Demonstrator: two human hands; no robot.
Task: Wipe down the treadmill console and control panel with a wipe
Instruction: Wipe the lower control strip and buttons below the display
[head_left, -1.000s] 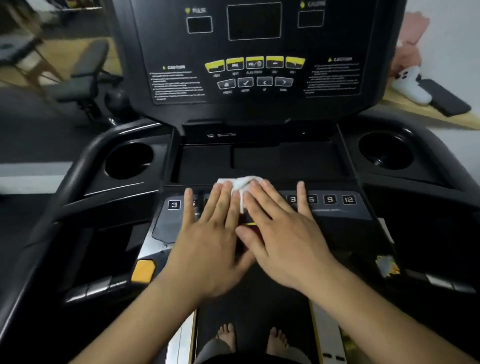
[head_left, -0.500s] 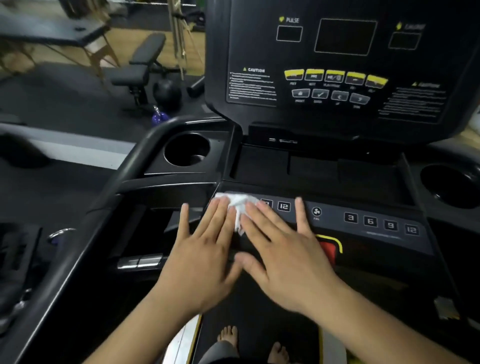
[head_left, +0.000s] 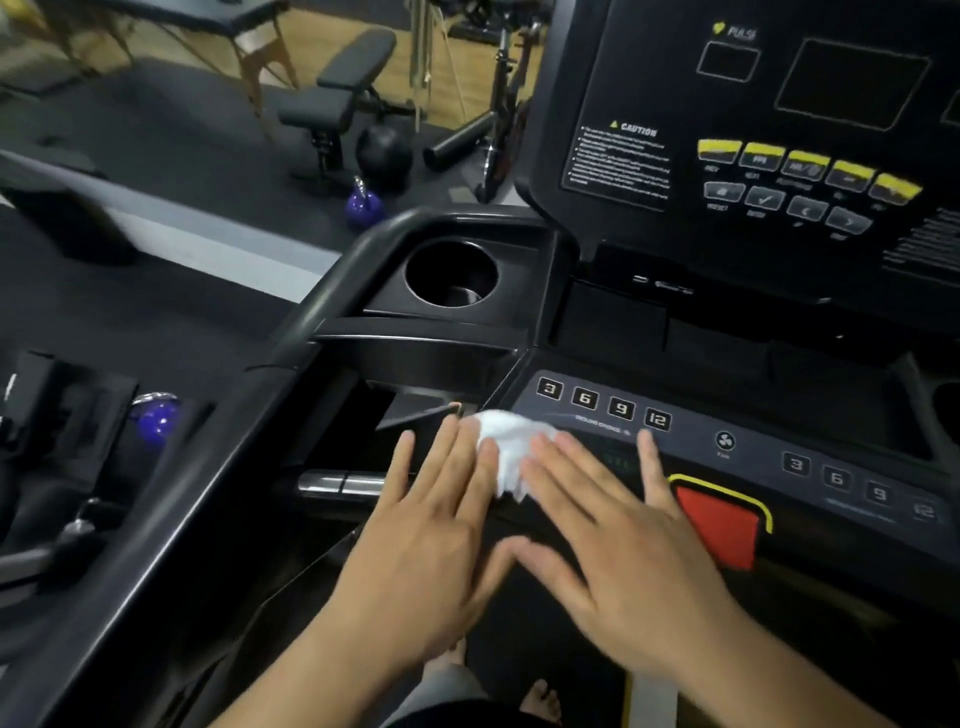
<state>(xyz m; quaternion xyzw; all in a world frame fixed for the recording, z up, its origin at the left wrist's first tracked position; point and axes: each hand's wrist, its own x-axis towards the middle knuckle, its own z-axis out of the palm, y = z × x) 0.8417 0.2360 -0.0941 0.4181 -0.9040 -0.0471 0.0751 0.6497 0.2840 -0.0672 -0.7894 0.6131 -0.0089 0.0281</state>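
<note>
My left hand (head_left: 426, 540) flat, fingers spread, on the crumpled white wipe (head_left: 506, 441), wipe at the left end of the dark grey control panel (head_left: 753, 431) below keys 3, 6, 9, 12, my right hand (head_left: 623, 545) likewise spread on it, black upright console (head_left: 649, 78) reading CAUTION, PULSE

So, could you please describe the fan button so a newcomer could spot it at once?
Find the tall upright console, then drop to the sloped control panel beneath it. The fan button sits midway along that panel, between the left number keys and the right number keys, just beyond the red stop pad. It alone shows a small fan symbol, not a boxed number.
</note>
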